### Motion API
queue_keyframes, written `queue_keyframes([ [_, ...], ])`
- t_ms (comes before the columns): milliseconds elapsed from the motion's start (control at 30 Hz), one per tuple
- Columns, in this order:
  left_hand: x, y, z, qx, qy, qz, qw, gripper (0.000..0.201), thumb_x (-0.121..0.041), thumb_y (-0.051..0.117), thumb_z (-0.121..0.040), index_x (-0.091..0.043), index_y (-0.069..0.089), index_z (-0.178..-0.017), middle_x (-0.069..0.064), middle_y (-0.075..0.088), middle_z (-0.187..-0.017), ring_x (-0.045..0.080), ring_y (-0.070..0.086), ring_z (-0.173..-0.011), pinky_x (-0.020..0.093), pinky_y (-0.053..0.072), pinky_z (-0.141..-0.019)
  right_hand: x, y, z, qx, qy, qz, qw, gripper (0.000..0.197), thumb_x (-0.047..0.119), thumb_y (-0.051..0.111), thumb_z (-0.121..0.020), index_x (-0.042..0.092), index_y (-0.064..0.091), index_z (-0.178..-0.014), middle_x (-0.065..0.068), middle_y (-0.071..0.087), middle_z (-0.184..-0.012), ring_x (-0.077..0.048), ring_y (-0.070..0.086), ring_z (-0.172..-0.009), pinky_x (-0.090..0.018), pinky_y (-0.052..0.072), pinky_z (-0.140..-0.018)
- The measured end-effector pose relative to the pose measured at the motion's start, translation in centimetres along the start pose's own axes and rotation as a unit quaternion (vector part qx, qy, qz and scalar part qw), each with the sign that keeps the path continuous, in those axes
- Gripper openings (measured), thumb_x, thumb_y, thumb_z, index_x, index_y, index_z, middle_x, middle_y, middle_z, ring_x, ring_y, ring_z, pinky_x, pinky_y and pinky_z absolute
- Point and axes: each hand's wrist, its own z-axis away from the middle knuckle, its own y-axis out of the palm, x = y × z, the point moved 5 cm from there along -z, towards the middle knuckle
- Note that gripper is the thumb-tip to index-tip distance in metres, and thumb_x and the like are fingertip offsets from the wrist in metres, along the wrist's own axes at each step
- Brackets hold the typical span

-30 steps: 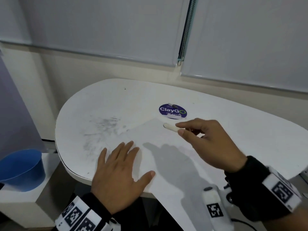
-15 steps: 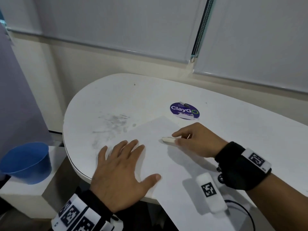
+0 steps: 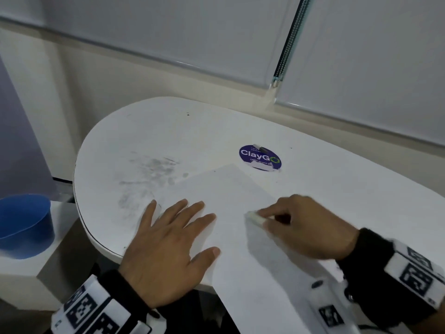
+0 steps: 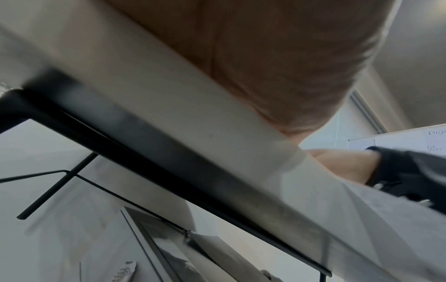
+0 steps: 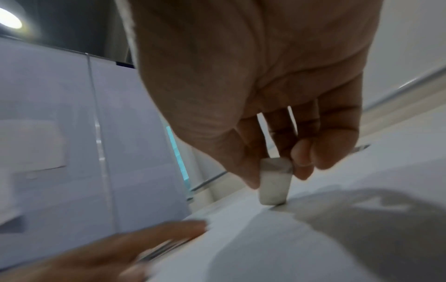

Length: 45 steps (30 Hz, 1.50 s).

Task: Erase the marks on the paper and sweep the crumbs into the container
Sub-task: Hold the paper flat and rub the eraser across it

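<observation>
A white sheet of paper point(image 3: 231, 189) lies slanted on the white table point(image 3: 168, 131), its near end hanging over the front edge. My left hand point(image 3: 168, 239) lies flat on the paper's left side with fingers spread. My right hand point(image 3: 301, 227) pinches a small white eraser point(image 3: 255, 218) between thumb and fingers. The eraser's tip touches the paper point(image 5: 313, 238) near its middle; the right wrist view shows the eraser point(image 5: 275, 183) standing on end. The blue container point(image 3: 24, 225) sits on a low white stand left of the table. No marks or crumbs can be made out.
A round purple ClayGo sticker point(image 3: 260, 157) with a small dark object on it lies beyond the paper. Grey smudges point(image 3: 149, 174) cover the table's left part. Window blinds point(image 3: 168, 32) fill the wall behind. Black table legs point(image 4: 60, 183) show underneath.
My right hand has drawn the eraser toward me, from the paper's far corner down to its middle. The left hand has stayed flat on the paper.
</observation>
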Motion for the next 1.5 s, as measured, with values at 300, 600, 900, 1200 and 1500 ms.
queue_keyframes([
  [300, -0.6, 0.2, 0.3, -0.010, -0.016, -0.018, 1.000, 0.077, -0.090, 0.027, -0.079, -0.046, 0.054, -0.136, -0.015, 0.047, -0.149, 0.015, 0.038, -0.141, 0.060, 0.019, -0.115, -1.6, -0.5, -0.7, -0.011, 0.035, -0.012, 0.999, 0.025, 0.046, 0.053, -0.089, 0.042, 0.072, -0.106, 0.002, 0.070, -0.082, -0.012, 0.063, -0.076, -0.030, 0.051, -0.078],
  [600, -0.8, 0.1, 0.2, -0.040, -0.012, -0.034, 0.999, 0.070, -0.088, 0.035, -0.078, -0.048, 0.059, -0.130, -0.009, 0.055, -0.142, 0.021, 0.047, -0.133, 0.066, 0.023, -0.111, -1.5, -0.8, -1.6, -0.010, 0.054, 0.007, 0.998, 0.024, 0.047, 0.054, -0.091, 0.038, 0.074, -0.101, 0.006, 0.069, -0.070, -0.007, 0.059, -0.064, -0.026, 0.049, -0.070],
  [900, -1.2, 0.1, 0.2, -0.071, -0.009, -0.030, 0.997, 0.072, -0.087, 0.040, -0.075, -0.042, 0.064, -0.126, -0.004, 0.058, -0.137, 0.025, 0.050, -0.129, 0.066, 0.026, -0.109, -0.9, -0.9, -2.0, 0.010, 0.087, 0.003, 0.996, 0.032, 0.048, 0.055, -0.087, 0.026, 0.076, -0.097, 0.002, 0.075, -0.091, -0.014, 0.068, -0.087, -0.031, 0.053, -0.085],
  [1200, -1.2, 0.1, 0.2, -0.085, -0.010, -0.031, 0.996, 0.073, -0.087, 0.040, -0.075, -0.041, 0.064, -0.126, -0.003, 0.060, -0.136, 0.025, 0.052, -0.128, 0.066, 0.030, -0.107, -1.5, -1.5, -2.6, -0.005, 0.107, 0.020, 0.994, 0.026, 0.044, 0.057, -0.091, 0.028, 0.078, -0.091, 0.012, 0.062, -0.057, -0.005, 0.054, -0.056, -0.021, 0.043, -0.060],
  [1500, -1.0, 0.2, 0.1, -0.078, -0.012, -0.035, 0.996, 0.073, -0.087, 0.040, -0.075, -0.040, 0.065, -0.125, -0.003, 0.059, -0.136, 0.026, 0.050, -0.129, 0.064, 0.026, -0.109, 3.0, -0.1, -5.0, 0.027, 0.039, 0.004, 0.999, 0.028, 0.035, 0.053, -0.092, 0.026, 0.076, -0.104, 0.014, 0.071, -0.081, -0.006, 0.058, -0.072, -0.021, 0.043, -0.071],
])
